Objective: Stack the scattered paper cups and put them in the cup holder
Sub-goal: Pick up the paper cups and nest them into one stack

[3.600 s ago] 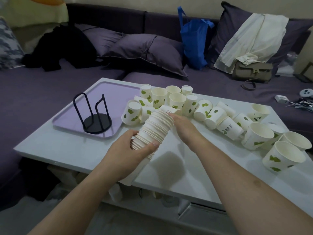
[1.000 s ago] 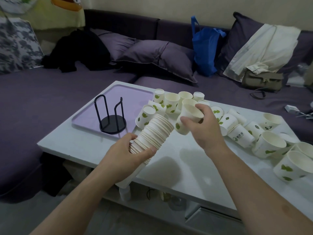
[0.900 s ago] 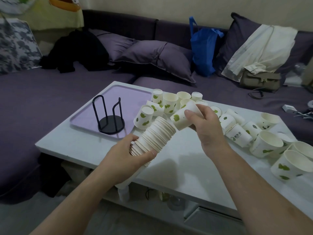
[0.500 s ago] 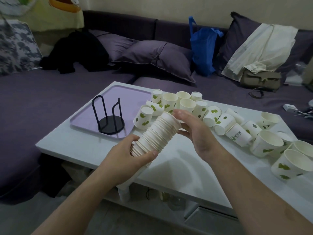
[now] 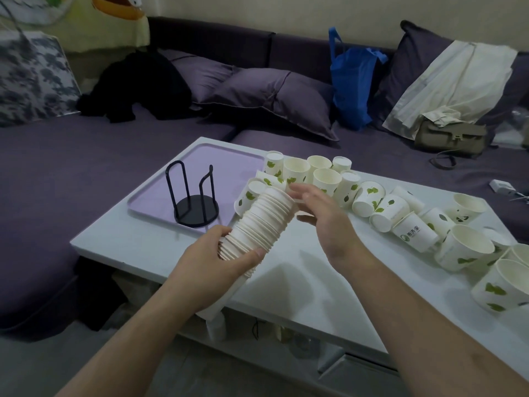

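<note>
In front of a purple sofa (image 5: 86,156), the white table (image 5: 300,282) carries a lilac tray (image 5: 160,190) with the black wire cup holder (image 5: 194,202) standing on it and loose leaf-printed paper cups (image 5: 380,204) scattered toward the right. Above the table's near edge, the left hand (image 5: 211,267) grips a long tilted stack of cups (image 5: 260,224) near its base. The right hand (image 5: 323,216), fingers straight and relaxed, touches the stack's top rim.

Cup holder (image 5: 195,196) stands on tray (image 5: 229,156), left of loose cups (image 5: 372,196) on table (image 5: 300,282).
</note>
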A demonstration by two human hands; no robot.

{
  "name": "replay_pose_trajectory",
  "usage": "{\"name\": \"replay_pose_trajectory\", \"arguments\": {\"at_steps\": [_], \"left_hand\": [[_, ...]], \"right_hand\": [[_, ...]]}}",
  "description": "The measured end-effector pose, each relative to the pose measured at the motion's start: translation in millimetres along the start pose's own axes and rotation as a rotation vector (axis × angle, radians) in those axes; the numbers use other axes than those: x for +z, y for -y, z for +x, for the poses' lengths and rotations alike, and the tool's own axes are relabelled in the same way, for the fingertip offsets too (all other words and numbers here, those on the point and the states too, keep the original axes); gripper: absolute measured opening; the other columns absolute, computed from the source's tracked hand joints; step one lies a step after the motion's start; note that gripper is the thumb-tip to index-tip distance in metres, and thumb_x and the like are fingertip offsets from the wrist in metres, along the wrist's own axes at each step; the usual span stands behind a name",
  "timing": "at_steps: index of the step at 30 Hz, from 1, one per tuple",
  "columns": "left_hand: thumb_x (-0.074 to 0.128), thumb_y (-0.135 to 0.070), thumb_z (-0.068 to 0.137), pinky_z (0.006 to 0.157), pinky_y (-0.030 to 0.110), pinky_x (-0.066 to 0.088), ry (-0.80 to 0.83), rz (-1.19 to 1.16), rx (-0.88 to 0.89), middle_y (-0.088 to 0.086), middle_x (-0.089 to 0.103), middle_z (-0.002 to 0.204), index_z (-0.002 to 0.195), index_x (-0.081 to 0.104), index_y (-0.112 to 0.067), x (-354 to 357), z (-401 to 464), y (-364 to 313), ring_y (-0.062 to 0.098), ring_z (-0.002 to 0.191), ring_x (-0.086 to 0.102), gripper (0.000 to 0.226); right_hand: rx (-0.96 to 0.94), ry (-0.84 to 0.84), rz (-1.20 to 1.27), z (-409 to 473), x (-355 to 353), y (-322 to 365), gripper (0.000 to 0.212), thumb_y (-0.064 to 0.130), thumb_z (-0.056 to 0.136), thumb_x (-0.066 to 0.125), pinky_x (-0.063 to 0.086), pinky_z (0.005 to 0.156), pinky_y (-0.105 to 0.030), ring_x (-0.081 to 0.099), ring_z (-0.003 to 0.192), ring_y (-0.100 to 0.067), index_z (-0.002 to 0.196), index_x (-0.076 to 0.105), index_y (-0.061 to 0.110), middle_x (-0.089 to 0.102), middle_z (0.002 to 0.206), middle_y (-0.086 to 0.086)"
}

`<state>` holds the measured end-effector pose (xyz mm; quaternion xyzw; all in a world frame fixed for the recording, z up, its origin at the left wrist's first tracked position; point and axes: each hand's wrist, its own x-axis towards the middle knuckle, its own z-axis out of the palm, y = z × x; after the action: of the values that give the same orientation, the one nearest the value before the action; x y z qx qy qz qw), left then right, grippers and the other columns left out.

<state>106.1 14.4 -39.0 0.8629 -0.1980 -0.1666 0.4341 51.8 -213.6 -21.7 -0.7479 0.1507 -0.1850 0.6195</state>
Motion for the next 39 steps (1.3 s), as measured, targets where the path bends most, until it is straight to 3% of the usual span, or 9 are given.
{"name": "replay_pose_trajectory", "arguments": {"at_steps": [3, 6, 10, 16, 20, 23, 26, 35, 39], "left_hand": [[0.080, -0.062, 0.085, 0.074, 0.032, 0.060, -0.052, -0.043, -0.032, -0.010, 0.074, 0.100, 0.116, 0.061, -0.038, -9, -1, 6, 0.011, 0.087, 0.072, 0.044], [0.081, -0.061, 0.086, 0.072, 0.032, 0.057, -0.089, -0.057, -0.063, -0.010, 0.073, 0.102, 0.120, 0.060, -0.037, -19, -1, 13, 0.012, 0.089, 0.071, 0.047], [0.081, -0.058, 0.087, 0.075, 0.033, 0.057, -0.101, -0.079, -0.088, -0.011, 0.072, 0.105, 0.125, 0.060, -0.034, -27, 1, 20, 0.011, 0.093, 0.070, 0.050], [0.080, -0.059, 0.087, 0.070, 0.028, 0.052, -0.113, -0.087, -0.098, -0.011, 0.072, 0.105, 0.126, 0.060, -0.033, -34, 3, 24, 0.010, 0.091, 0.070, 0.051], [0.080, -0.057, 0.089, 0.070, 0.027, 0.052, -0.105, -0.089, -0.097, -0.011, 0.071, 0.108, 0.129, 0.059, -0.033, -33, 3, 24, 0.010, 0.094, 0.070, 0.051], [0.080, -0.058, 0.088, 0.070, 0.028, 0.052, -0.106, -0.094, -0.103, -0.010, 0.072, 0.109, 0.130, 0.059, -0.033, -33, 3, 24, 0.010, 0.094, 0.070, 0.053], [0.079, -0.060, 0.087, 0.069, 0.027, 0.052, -0.107, -0.077, -0.104, -0.011, 0.071, 0.109, 0.132, 0.059, -0.033, -33, 4, 23, 0.010, 0.093, 0.070, 0.056], [0.081, -0.059, 0.088, 0.073, 0.030, 0.054, -0.079, -0.079, -0.071, -0.009, 0.073, 0.107, 0.129, 0.060, -0.033, -24, 2, 13, 0.012, 0.093, 0.072, 0.054], [0.080, -0.059, 0.087, 0.072, 0.027, 0.054, -0.059, -0.069, -0.041, -0.010, 0.073, 0.108, 0.130, 0.060, -0.033, -21, -1, 8, 0.010, 0.092, 0.072, 0.054]], "right_hand": [[0.013, -0.053, -0.155, 14, 13, -3, 0.037, 0.022, 0.107, 0.049, 0.048, 0.112, -0.039, 0.059, 0.129, -0.013, 0.139, 0.067, 0.023, 0.065, 0.138, 0.011], [-0.008, 0.007, -0.369, 27, 26, -8, 0.049, 0.010, 0.105, 0.054, 0.042, 0.116, -0.036, 0.050, 0.137, -0.013, 0.151, 0.056, 0.024, 0.052, 0.148, 0.010], [-0.074, 0.138, -0.668, 40, 41, -25, 0.077, 0.012, 0.102, 0.064, 0.023, 0.129, -0.035, 0.019, 0.162, -0.015, 0.167, 0.030, 0.037, 0.020, 0.175, 0.008], [-0.173, 0.217, -0.827, 56, 55, -28, 0.103, 0.021, 0.099, 0.072, 0.015, 0.131, -0.047, -0.002, 0.165, -0.020, 0.169, 0.001, 0.048, -0.008, 0.178, 0.016], [-0.260, 0.197, -0.978, 64, 66, -34, 0.102, 0.026, 0.093, 0.075, 0.025, 0.130, -0.046, 0.015, 0.159, -0.023, 0.168, 0.009, 0.047, 0.014, 0.174, 0.007], [-0.265, 0.076, -1.011, 57, 70, -29, 0.074, 0.017, 0.086, 0.078, 0.049, 0.104, -0.034, 0.035, 0.126, -0.022, 0.146, 0.044, 0.043, 0.033, 0.138, 0.000], [-0.210, 0.078, -1.085, 49, 66, -20, 0.048, 0.021, 0.089, 0.076, 0.057, 0.084, -0.035, 0.048, 0.116, -0.022, 0.130, 0.056, 0.032, 0.038, 0.131, 0.001], [-0.006, 0.117, -1.333, 15, 19, 6, 0.052, 0.041, 0.078, 0.077, 0.047, 0.074, -0.035, 0.061, 0.101, -0.025, 0.127, 0.064, 0.028, 0.067, 0.108, 0.002], [0.052, 0.095, -0.933, 4, -9, 7, 0.074, 0.043, 0.085, 0.069, 0.054, 0.087, -0.037, 0.063, 0.112, -0.022, 0.155, 0.045, 0.044, 0.068, 0.117, 0.008]]}}
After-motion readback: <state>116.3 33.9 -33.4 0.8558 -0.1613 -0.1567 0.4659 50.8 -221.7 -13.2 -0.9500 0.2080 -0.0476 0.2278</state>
